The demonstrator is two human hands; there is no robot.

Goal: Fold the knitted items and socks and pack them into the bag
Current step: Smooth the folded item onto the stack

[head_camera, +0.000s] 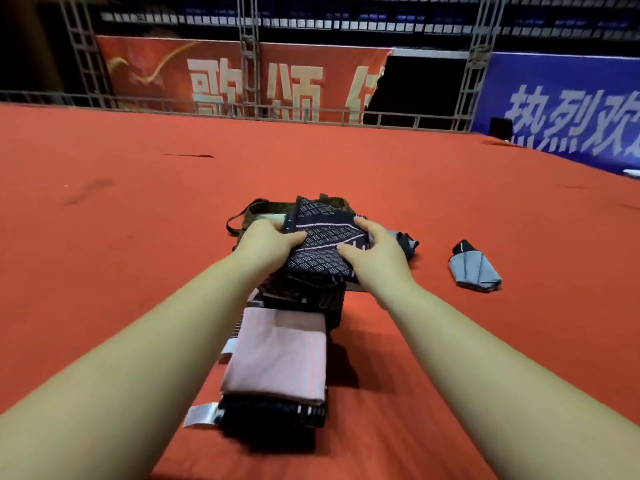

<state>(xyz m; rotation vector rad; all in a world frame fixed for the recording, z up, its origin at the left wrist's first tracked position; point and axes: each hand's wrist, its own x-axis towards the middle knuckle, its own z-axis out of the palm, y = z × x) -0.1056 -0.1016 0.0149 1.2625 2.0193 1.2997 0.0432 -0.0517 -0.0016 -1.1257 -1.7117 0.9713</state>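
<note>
Bag [258,207] lies half under a dark knit [323,237] gripped by both hands [322,247].

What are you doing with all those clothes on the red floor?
A person is packing. Both hands, left hand and right hand, grip a folded dark patterned knit over the brown bag. A stack of folded clothes with a pink one on top waits nearer the person. A folded grey sock lies off to the right.

Both forearms bare, no sleeves; left grip [266,242] & right grip [375,252] ungloved.
</note>
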